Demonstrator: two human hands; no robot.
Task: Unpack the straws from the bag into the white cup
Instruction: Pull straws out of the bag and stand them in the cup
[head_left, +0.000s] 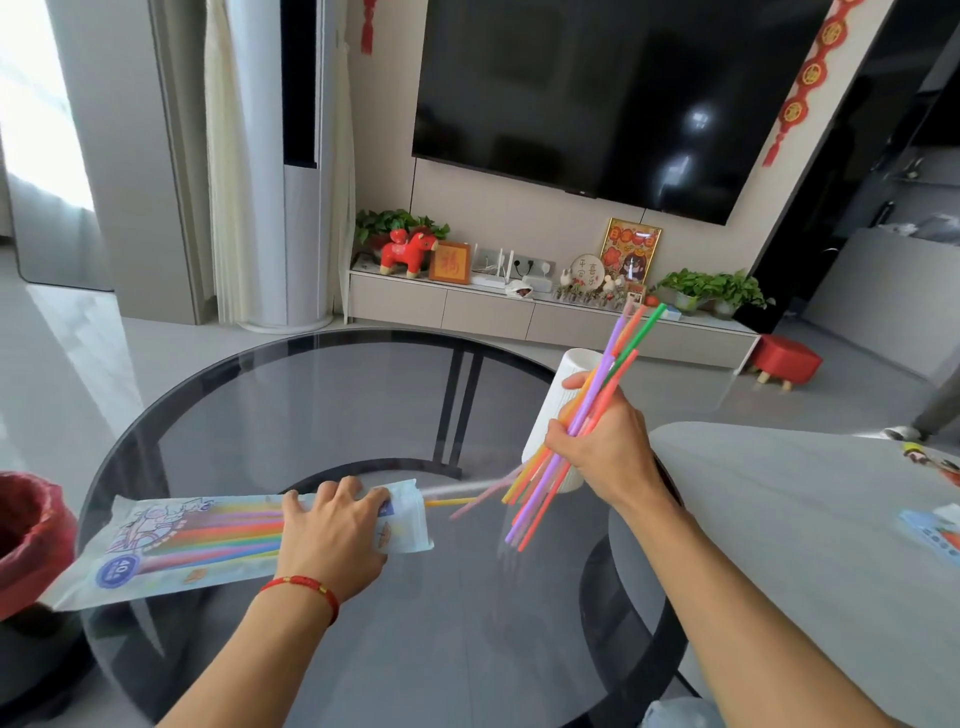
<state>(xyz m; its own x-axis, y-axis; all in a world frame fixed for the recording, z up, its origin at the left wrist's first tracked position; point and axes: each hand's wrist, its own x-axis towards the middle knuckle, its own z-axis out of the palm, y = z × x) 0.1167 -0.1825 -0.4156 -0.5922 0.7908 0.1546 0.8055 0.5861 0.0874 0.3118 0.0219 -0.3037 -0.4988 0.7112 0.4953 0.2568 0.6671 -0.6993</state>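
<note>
A printed plastic bag of straws (182, 540) lies flat on the round glass table (311, 405), with its open end pointing right. My left hand (332, 540) presses down on the bag near that opening. A few straws (452, 501) stick out of the mouth, blurred. My right hand (608, 447) grips a bundle of coloured straws (550, 493), held tilted in the air with the upper ends to the right. Right behind that hand stands the ribbed white cup (558, 405), partly hidden by the fingers and the bundle. I cannot tell whether any straws are inside it.
A grey tabletop (779, 519) adjoins the glass table on the right, with a small packet (935, 535) at its far edge. A bin with a red liner (26, 535) stands at the left. Beyond are a TV cabinet and a red stool (784, 361).
</note>
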